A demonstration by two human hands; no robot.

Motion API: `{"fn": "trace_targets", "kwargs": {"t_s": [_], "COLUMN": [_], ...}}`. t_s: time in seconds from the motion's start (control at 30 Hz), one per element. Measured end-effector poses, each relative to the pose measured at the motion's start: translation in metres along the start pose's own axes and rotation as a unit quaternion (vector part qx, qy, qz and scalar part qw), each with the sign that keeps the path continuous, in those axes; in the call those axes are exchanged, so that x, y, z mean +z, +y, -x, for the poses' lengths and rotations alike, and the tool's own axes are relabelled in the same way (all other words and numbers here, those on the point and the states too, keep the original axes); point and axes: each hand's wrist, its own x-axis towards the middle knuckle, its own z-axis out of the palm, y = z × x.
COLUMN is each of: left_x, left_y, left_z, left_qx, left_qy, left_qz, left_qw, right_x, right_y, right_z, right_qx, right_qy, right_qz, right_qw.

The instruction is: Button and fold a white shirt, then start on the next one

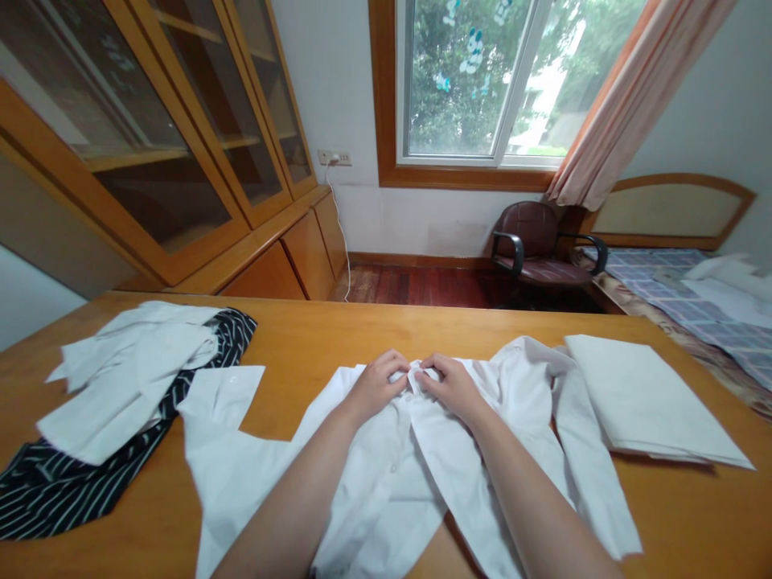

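A white button-up shirt [386, 474] lies spread out on the wooden table [326, 338], sleeves out to both sides. My left hand [377, 384] and my right hand [449, 384] meet at the shirt's collar, fingers curled and pinching the fabric near the top button. Both forearms reach over the shirt's front.
A pile of white garments [129, 366] on a black striped cloth [72, 474] lies at the left. A folded white shirt [648, 402] lies at the right. Beyond the table are a glass-door cabinet [181, 137], a brown armchair [536, 245], a bed [693, 297] and a window.
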Motion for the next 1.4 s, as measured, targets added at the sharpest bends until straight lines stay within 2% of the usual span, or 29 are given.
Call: {"fn": "trace_targets", "kwargs": {"t_s": [0.6,0.83,1.13,1.4], "left_x": [-0.0003,0.0011,0.0009,0.0007], "left_y": [-0.0007,-0.0052,-0.0058,-0.0036], "left_z": [-0.0011,-0.0006,-0.0007,-0.0016], "left_qx": [0.005,0.021,0.030,0.038], "left_qy": [-0.016,-0.038,-0.039,-0.033], "left_qz": [0.012,-0.001,0.001,0.005], "left_qw": [1.000,0.999,0.999,0.999], "right_x": [0.0009,0.0023,0.0013,-0.0013], "right_y": [0.0029,0.0063,0.0060,-0.0017], "right_z": [-0.0013,-0.0010,-0.0006,0.0000], "right_qx": [-0.022,-0.008,0.008,0.045], "right_qy": [0.009,0.005,-0.003,-0.008], "right_qz": [0.010,0.006,0.004,-0.046], "right_qw": [1.000,1.000,1.000,0.998]}}
